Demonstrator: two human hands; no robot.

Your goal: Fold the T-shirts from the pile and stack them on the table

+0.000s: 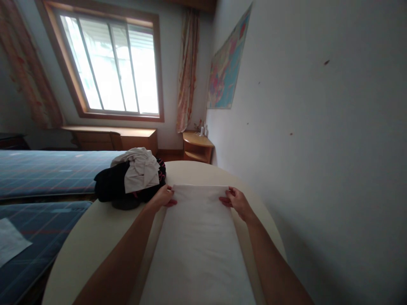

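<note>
A long strip of folded white cloth (199, 245) lies lengthwise on the round cream table (111, 237), its near end running out of the bottom of the view. My left hand (164, 197) pinches the cloth's far left corner between thumb and fingers. At the far right corner, my right hand (235, 201) grips the edge the same way. The far edge runs fairly straight between both hands. Faint wrinkles cross the cloth's surface. Just beyond my left hand sits a heap of clothes (141, 169), pale grey on top and black beneath.
Left of the table are plaid mattresses (54, 173), with a white sheet (11, 241) on the nearer one. A white wall (318, 169) stands close on the right. Behind are a wooden corner shelf (199, 142), a desk (140, 134) and a window (111, 63).
</note>
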